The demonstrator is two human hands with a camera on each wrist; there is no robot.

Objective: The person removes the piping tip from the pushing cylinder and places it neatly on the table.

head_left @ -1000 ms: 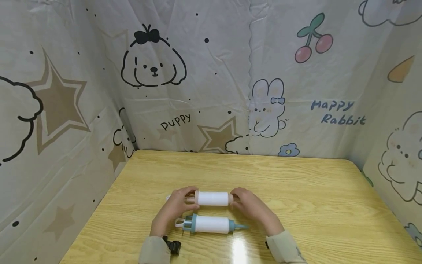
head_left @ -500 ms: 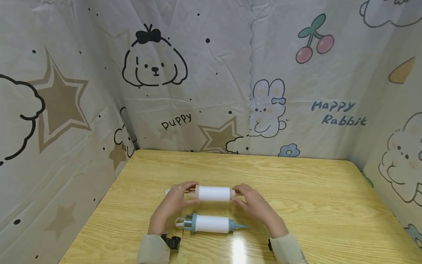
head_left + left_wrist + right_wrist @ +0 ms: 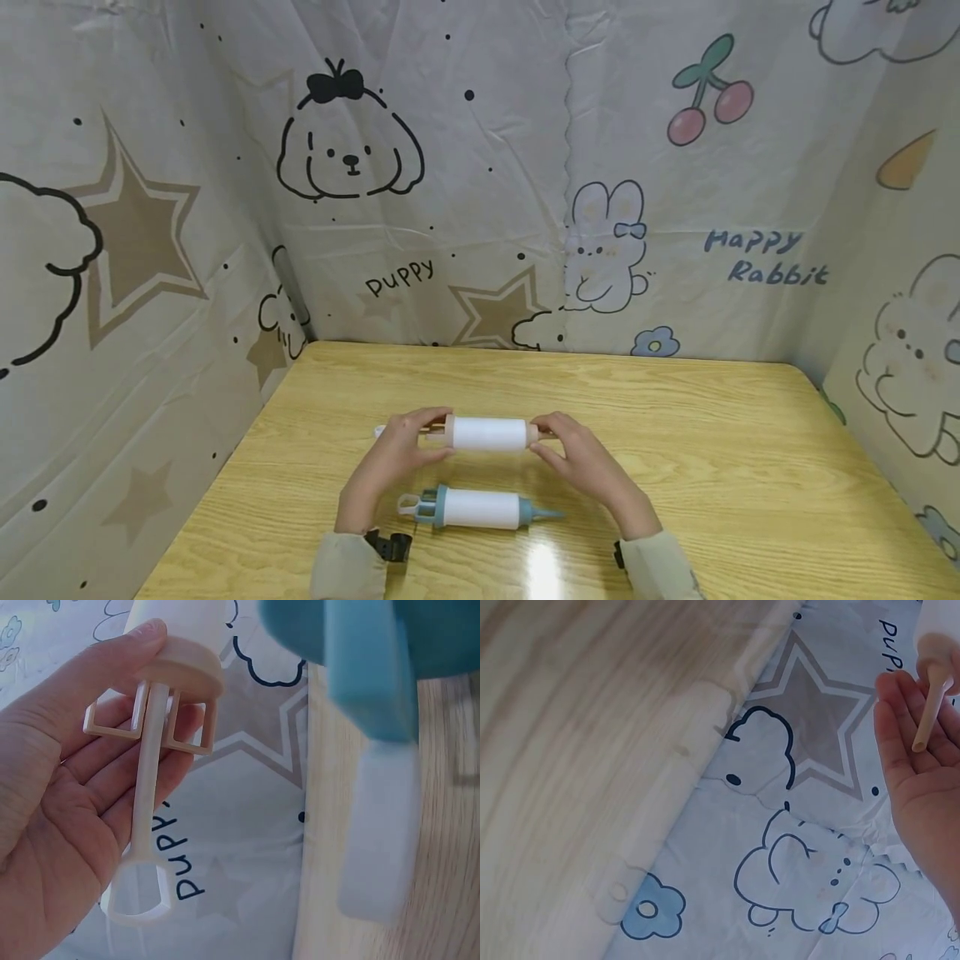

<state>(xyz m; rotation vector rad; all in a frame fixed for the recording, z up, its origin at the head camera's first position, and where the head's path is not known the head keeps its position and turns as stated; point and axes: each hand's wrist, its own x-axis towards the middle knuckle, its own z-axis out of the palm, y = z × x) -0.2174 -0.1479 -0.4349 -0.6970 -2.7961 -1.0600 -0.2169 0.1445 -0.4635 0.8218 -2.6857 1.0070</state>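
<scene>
A peach-and-white piping syringe (image 3: 489,433) lies crosswise between both hands, a little beyond a second syringe. My left hand (image 3: 397,446) holds its peach collar, thumb on the near side and fingers behind. In the left wrist view the white plunger rod (image 3: 150,772) with its ring handle sticks out past the left palm. At the other end, my right hand (image 3: 585,462) pinches the peach cap by the nozzle. The slim nozzle (image 3: 928,716) points along the right palm in the right wrist view. Nearer me, a teal-and-white piping syringe (image 3: 482,509) rests on the table, untouched, its nozzle towards the right.
The wooden table (image 3: 712,467) reaches to a patterned cloth (image 3: 480,167) hanging at the back and both sides. In the left wrist view, the teal syringe's end (image 3: 375,675) looms large beside the left hand. Black straps (image 3: 392,547) circle the wrists.
Both hands have moved the peach syringe away from me, widening the gap to the teal one. The right hand's grip has shifted slightly at the nozzle end. The teal syringe has stayed put.
</scene>
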